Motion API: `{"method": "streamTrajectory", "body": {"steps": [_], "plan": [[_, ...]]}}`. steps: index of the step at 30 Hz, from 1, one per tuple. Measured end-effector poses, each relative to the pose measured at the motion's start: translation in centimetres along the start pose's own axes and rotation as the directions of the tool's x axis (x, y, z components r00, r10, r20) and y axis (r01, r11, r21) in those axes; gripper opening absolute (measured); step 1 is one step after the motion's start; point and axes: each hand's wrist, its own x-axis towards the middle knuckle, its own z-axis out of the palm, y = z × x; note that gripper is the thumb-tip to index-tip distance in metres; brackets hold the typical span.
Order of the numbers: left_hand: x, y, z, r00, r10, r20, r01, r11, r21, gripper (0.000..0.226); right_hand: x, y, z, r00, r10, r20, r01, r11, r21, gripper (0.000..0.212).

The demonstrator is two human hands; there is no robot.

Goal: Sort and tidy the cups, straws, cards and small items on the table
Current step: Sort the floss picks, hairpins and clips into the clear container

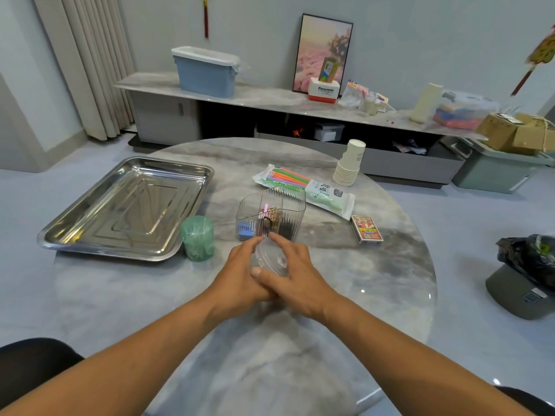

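Note:
My left hand [240, 274] and my right hand [295, 273] meet at the table's middle, both curled round a small clear plastic cup [270, 256]. Just beyond them stands a clear ribbed organiser [270, 214] with small items in its compartments. A pack of coloured straws [303, 189] lies behind it. A card box [366, 229] lies to the right. A stack of paper cups [350, 163] stands at the far right. A green roll [197, 238] stands left of my hands.
A steel tray [126, 205] lies at the table's left. A low cabinet with a blue bin [205, 70], a framed picture and boxes runs along the wall. A grey bin with a black bag [522, 277] stands on the floor, right.

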Motion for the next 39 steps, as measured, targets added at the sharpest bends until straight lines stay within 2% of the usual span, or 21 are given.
{"method": "streamTrajectory", "body": {"steps": [2, 3, 6, 8, 10, 12, 14, 16, 19, 23, 25, 27, 29, 31, 33, 35, 37, 39], "plan": [[-0.2, 0.4, -0.1, 1.000, -0.011, -0.005, 0.011, 0.997, -0.076, 0.110, -0.2, -0.2, 0.1, 0.998, -0.009, -0.065, 0.011, 1.000, 0.022, 0.081], [-0.3, 0.8, -0.3, 1.000, -0.021, -0.004, 0.020, 0.986, -0.166, 0.109, 0.0, -0.4, -0.1, 0.995, -0.016, -0.099, 0.022, 0.998, 0.054, 0.077], [-0.2, 2.4, -1.5, 0.998, -0.051, 0.036, 0.062, 0.872, -0.485, 0.107, 0.7, -1.9, -1.6, 0.987, -0.048, -0.151, 0.081, 0.973, 0.218, 0.066], [-0.2, 3.4, -1.9, 0.988, -0.072, 0.136, 0.139, 0.790, -0.597, 0.095, 1.0, -3.0, -2.5, 0.982, -0.091, -0.163, 0.135, 0.949, 0.285, 0.064], [-0.8, 4.0, -1.9, 0.957, -0.044, 0.287, 0.240, 0.677, -0.696, 0.079, 0.9, -3.8, -2.7, 0.977, -0.139, -0.159, 0.176, 0.952, 0.250, 0.064], [-1.1, 4.2, -2.1, 0.925, -0.061, 0.374, 0.352, 0.505, -0.788, 0.084, 0.7, -4.1, -2.5, 0.977, -0.170, -0.130, 0.193, 0.963, 0.187, 0.064], [-1.1, 4.8, -2.5, 0.912, -0.149, 0.383, 0.410, 0.383, -0.827, 0.085, 0.4, -4.2, -2.3, 0.976, -0.191, -0.107, 0.205, 0.968, 0.147, 0.065], [-1.1, 5.1, -2.8, 0.901, -0.214, 0.378, 0.431, 0.333, -0.839, 0.082, 0.0, -4.1, -1.9, 0.972, -0.217, -0.086, 0.226, 0.968, 0.106, 0.064], [-1.2, 5.0, -2.3, 0.916, -0.211, 0.340, 0.399, 0.404, -0.823, 0.079, -0.7, -4.1, -1.0, 0.967, -0.231, -0.103, 0.239, 0.968, 0.077, 0.065], [-1.4, 5.7, -0.9, 0.977, -0.188, 0.098, 0.188, 0.555, -0.810, 0.074, -1.1, -4.9, -0.2, 0.957, -0.205, -0.203, 0.228, 0.969, 0.098, 0.070], [-1.3, 5.3, -0.1, 0.996, -0.074, -0.051, 0.012, 0.671, -0.742, 0.069, -0.9, -5.3, 0.2, 0.970, -0.124, -0.209, 0.169, 0.962, 0.214, 0.072], [-1.5, 4.2, 0.1, 0.988, 0.051, -0.147, -0.127, 0.806, -0.578, 0.070, -0.8, -5.6, 0.2, 0.988, 0.029, -0.150, 0.037, 0.908, 0.417, 0.065], [-1.7, 3.2, 0.0, 0.989, 0.133, -0.072, -0.150, 0.904, -0.401, 0.071, -0.9, -5.9, -0.4, 0.980, 0.198, -0.033, -0.147, 0.817, 0.558, 0.052], [-1.7, 2.3, -0.4, 0.984, 0.175, 0.045, -0.155, 0.945, -0.289, 0.071, -0.8, -6.0, -1.4, 0.957, 0.290, 0.011, -0.245, 0.788, 0.565, 0.040], [-1.5, 2.1, -0.8, 0.977, 0.174, 0.126, -0.150, 0.972, -0.182, 0.073, -0.3, -5.0, -2.0, 0.960, 0.275, -0.048, -0.224, 0.862, 0.455, 0.039], [-1.4, 2.8, -0.8, 0.981, 0.148, 0.123, -0.141, 0.988, -0.062, 0.071, 0.3, -3.6, -2.3, 0.961, 0.239, -0.141, -0.204, 0.953, 0.224, 0.059], [-1.2, 3.9, -1.2, 0.992, 0.118, -0.039, -0.120, 0.991, -0.067, 0.060, 0.6, -2.1, -2.2, 0.963, 0.198, -0.185, -0.220, 0.970, -0.103, 0.078], [-0.6, 4.7, -2.7, 0.966, 0.089, -0.243, -0.110, 0.991, -0.073, 0.045, 0.4, -1.0, -1.7, 0.969, 0.144, -0.198, -0.203, 0.925, -0.321, 0.086]]}}
